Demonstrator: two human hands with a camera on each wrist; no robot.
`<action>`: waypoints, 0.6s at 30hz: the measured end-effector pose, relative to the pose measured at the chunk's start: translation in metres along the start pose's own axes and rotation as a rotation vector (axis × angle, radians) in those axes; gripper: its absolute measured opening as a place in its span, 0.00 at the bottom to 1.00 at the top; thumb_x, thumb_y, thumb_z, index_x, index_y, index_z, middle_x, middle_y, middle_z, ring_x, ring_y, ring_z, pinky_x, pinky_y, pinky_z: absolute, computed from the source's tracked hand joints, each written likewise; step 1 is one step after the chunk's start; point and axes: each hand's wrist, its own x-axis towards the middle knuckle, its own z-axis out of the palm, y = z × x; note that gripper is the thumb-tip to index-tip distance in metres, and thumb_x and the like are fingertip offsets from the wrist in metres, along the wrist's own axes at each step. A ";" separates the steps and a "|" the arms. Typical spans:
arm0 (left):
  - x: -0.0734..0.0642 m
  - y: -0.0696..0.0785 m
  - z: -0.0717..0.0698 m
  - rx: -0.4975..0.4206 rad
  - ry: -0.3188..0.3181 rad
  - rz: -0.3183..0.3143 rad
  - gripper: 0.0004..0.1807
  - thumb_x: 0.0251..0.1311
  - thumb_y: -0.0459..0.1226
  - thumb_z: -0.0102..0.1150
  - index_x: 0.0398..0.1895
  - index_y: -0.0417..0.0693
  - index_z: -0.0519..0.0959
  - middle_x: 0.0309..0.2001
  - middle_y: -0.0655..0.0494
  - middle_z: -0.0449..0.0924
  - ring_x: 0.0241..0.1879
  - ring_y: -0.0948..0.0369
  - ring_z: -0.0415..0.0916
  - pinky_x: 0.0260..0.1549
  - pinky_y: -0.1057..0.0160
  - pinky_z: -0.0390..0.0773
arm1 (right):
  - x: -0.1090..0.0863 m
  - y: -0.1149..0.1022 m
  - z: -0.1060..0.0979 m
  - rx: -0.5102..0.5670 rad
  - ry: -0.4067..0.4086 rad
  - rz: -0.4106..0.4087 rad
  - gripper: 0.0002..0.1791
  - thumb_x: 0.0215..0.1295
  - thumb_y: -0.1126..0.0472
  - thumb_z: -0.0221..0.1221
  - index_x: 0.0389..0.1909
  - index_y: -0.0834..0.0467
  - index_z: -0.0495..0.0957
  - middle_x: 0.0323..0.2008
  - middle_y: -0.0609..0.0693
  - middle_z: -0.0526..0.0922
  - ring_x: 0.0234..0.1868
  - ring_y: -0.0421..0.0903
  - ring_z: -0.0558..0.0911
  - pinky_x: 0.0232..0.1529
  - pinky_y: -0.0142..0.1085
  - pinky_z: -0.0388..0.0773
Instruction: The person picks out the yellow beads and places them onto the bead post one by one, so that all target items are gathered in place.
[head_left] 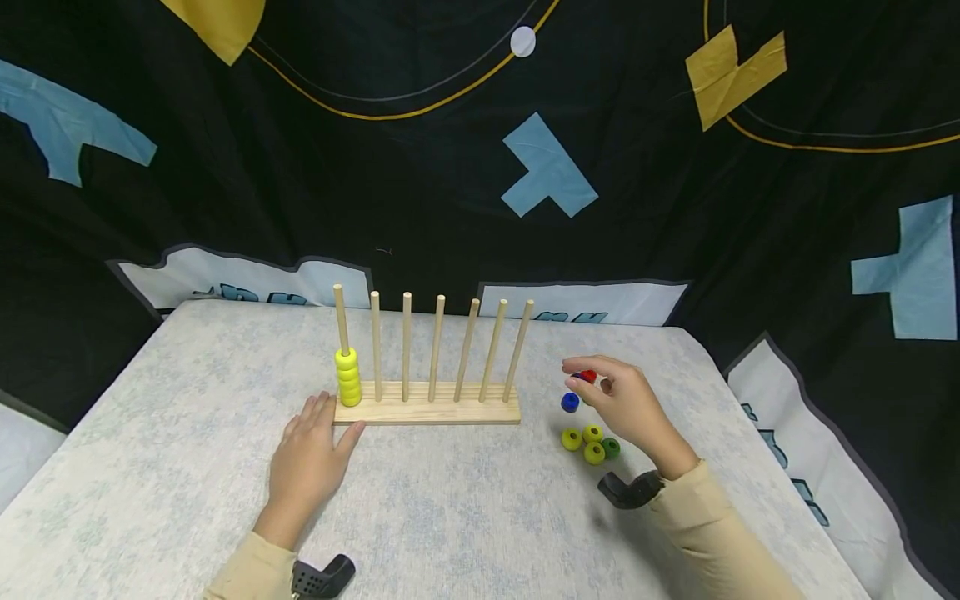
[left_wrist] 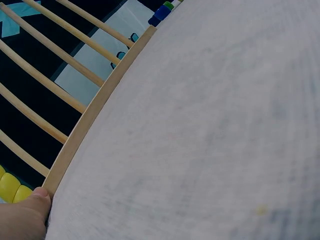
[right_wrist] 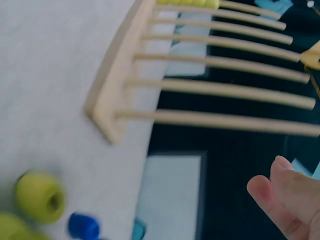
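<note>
A wooden peg stand [head_left: 427,412] holds a row of upright pegs, with several yellow beads [head_left: 348,377] stacked on its leftmost peg. My left hand [head_left: 309,454] rests against the stand's left end, fingers fairly straight and thumb along the front edge. To the right, my right hand [head_left: 622,400] hovers above a red bead [head_left: 590,376] and a dark blue bead partly hidden by the fingers. In the right wrist view, nothing shows between its thumb and finger. A blue bead [head_left: 570,402] lies just below that hand.
Loose yellow beads [head_left: 572,439] and a green bead [head_left: 611,448] lie on the table nearer the right forearm. The pale table [head_left: 450,517] meets a dark cloth backdrop [head_left: 420,192] behind the stand. Wrist cameras sit at both cuffs.
</note>
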 end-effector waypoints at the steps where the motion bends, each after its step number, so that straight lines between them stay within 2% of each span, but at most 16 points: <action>1: 0.000 0.000 0.000 0.000 0.000 0.000 0.39 0.69 0.50 0.56 0.69 0.26 0.63 0.70 0.27 0.61 0.72 0.33 0.56 0.70 0.35 0.55 | -0.003 0.005 -0.001 -0.001 -0.007 0.020 0.15 0.68 0.56 0.63 0.53 0.52 0.83 0.52 0.47 0.86 0.53 0.48 0.82 0.49 0.47 0.83; 3: 0.000 0.000 0.000 -0.001 -0.001 0.001 0.39 0.70 0.51 0.55 0.69 0.26 0.63 0.70 0.27 0.61 0.72 0.33 0.56 0.70 0.35 0.55 | -0.008 0.016 -0.001 -0.009 -0.027 0.058 0.15 0.68 0.56 0.63 0.54 0.52 0.83 0.54 0.48 0.86 0.60 0.51 0.81 0.55 0.54 0.81; 6: 0.000 0.000 0.000 -0.003 -0.003 0.000 0.39 0.70 0.51 0.55 0.69 0.26 0.63 0.70 0.27 0.61 0.72 0.33 0.56 0.71 0.35 0.55 | -0.016 0.031 -0.002 -0.026 -0.082 0.119 0.16 0.68 0.56 0.63 0.55 0.54 0.82 0.56 0.51 0.84 0.64 0.54 0.78 0.59 0.58 0.78; 12: 0.000 0.000 0.000 -0.005 -0.002 0.002 0.38 0.69 0.49 0.56 0.69 0.26 0.63 0.70 0.27 0.61 0.72 0.33 0.56 0.71 0.36 0.55 | -0.030 0.056 0.000 -0.040 -0.197 0.249 0.18 0.69 0.56 0.62 0.57 0.56 0.81 0.61 0.53 0.81 0.67 0.58 0.74 0.62 0.58 0.75; 18: 0.000 0.000 -0.001 -0.008 0.000 0.005 0.38 0.69 0.48 0.57 0.69 0.25 0.63 0.70 0.26 0.61 0.72 0.33 0.56 0.71 0.35 0.55 | -0.036 0.073 0.005 -0.043 -0.216 0.294 0.16 0.67 0.55 0.64 0.53 0.55 0.83 0.57 0.52 0.83 0.66 0.57 0.75 0.61 0.58 0.75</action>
